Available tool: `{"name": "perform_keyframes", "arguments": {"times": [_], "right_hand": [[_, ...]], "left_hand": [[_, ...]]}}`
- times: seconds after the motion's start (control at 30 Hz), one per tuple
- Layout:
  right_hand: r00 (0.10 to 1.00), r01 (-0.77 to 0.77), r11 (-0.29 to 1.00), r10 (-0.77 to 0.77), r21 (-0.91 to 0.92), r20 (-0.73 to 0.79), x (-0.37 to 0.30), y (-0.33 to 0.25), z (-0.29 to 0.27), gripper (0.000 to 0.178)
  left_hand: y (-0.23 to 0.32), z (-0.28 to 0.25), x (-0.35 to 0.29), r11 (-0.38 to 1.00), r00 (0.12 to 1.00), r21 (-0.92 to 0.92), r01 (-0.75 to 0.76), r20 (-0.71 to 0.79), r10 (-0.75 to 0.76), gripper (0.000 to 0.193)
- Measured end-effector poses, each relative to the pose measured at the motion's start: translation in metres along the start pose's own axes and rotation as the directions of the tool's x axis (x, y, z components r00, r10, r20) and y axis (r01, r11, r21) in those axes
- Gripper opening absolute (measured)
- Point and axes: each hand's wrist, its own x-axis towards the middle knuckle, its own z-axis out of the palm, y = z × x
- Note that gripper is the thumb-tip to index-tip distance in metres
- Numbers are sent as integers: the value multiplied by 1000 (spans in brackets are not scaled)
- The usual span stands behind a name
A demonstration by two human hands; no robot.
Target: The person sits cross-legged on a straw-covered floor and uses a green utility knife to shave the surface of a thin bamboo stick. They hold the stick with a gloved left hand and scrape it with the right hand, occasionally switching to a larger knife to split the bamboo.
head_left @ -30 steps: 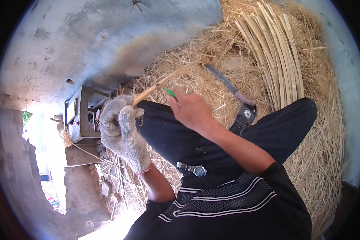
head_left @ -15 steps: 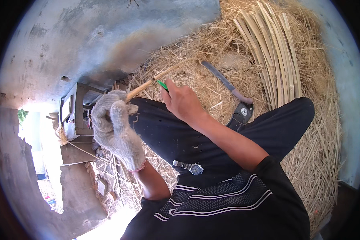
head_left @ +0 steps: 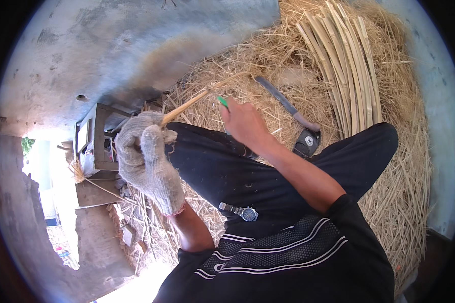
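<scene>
My left hand (head_left: 147, 159), in a grey-white knitted work glove, is closed round the near end of a thin pale bamboo strip (head_left: 191, 102). The strip slants away to the upper right over the straw. My bare right hand (head_left: 245, 122) is closed round a small tool with a bright green end (head_left: 222, 102); most of the tool is hidden by the fingers. The green end is just to the right of the strip, apart from it. Beyond this hand lies a long knife (head_left: 283, 101) with a dark blade and a brown handle, its handle by a black shoe (head_left: 307, 142).
Several split bamboo strips (head_left: 351, 70) lie in a bundle at the far right on loose straw (head_left: 399, 166). A wristwatch (head_left: 247, 214) rests on my lap. To the left stands a wooden cabinet (head_left: 106, 165), beside a stained wall (head_left: 101, 55).
My right hand with the green-ended tool has moved a little right, off the bamboo strip. The left hand and the strip have hardly moved.
</scene>
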Motion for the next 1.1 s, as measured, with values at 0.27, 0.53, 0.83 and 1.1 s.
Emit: {"name": "perform_keyframes", "arguments": {"times": [0.27, 0.53, 0.83, 1.1], "right_hand": [[988, 73, 977, -98, -199, -116, 11, 27, 11, 27], [982, 94, 952, -137, -292, -128, 30, 60, 19, 27], [987, -4, 970, -36, 241, 159, -12, -32, -25, 30], [919, 391, 918, -385, 69, -83, -43, -58, -18, 11]], "left_hand": [[-2, -2, 3, 998, 1000, -64, 22, 12, -21, 17], [-6, -7, 8, 988, 989, -150, -47, 134, 68, 16], [-8, -9, -8, 987, 984, -162, -9, 174, 38, 27], [-40, -54, -16, 980, 980, -81, 179, 96, -172, 43]]}}
